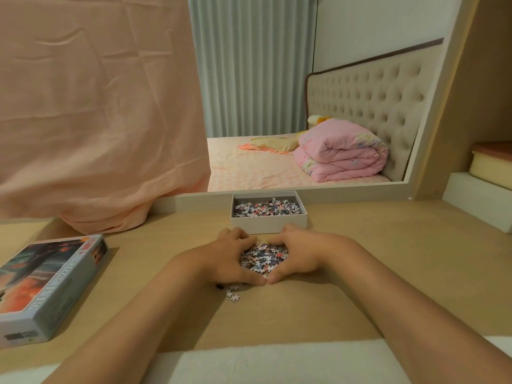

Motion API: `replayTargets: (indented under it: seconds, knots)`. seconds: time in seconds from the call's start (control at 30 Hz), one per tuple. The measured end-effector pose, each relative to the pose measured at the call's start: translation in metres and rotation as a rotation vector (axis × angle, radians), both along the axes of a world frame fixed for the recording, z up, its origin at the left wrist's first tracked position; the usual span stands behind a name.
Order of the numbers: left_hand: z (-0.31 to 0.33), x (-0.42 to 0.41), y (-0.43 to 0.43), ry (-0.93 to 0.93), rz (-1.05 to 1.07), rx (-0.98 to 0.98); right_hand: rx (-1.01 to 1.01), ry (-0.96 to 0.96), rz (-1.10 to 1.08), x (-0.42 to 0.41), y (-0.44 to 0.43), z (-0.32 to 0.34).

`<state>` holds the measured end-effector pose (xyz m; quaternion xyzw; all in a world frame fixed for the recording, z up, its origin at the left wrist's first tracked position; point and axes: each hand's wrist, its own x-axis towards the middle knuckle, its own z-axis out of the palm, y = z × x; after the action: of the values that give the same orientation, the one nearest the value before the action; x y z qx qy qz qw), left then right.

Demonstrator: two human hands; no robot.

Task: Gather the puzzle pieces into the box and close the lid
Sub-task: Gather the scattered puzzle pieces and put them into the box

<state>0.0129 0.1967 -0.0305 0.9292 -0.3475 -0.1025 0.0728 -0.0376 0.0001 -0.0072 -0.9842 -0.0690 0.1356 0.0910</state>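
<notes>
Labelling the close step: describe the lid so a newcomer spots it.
On the wooden desk, look left, below the peach cloth. The lid lies there, printed with an orange-and-teal picture, unlike the plain white open box by the mirror.

Heaped puzzle pieces (pixel 263 257) between left hand (pixel 235 260), right hand (pixel 297 254)

Print on the lid (pixel 50 284) is unreadably blurred.
</notes>
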Motion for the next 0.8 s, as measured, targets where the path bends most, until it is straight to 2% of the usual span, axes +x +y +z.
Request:
replayTargets:
  seconds: [0.1, 0.37, 0.53, 0.8]
  knots:
    - [-0.001, 0.009, -0.008, 0.044, -0.016, -0.073, 0.131, -0.026, 0.020, 0.004, 0.005, -0.002]
    - [0.002, 0.015, -0.010, -0.048, -0.023, -0.267, 0.309, -0.076, -0.059, 0.014, 0.007, -0.005]
    - [0.000, 0.022, -0.005, 0.090, 0.121, -0.470, 0.359, -0.156, -0.103, 0.020, 0.005, -0.007]
    - [0.002, 0.024, -0.004, 0.072, 0.070, -0.489, 0.553, -0.120, -0.152, 0.024, 0.001, -0.004]
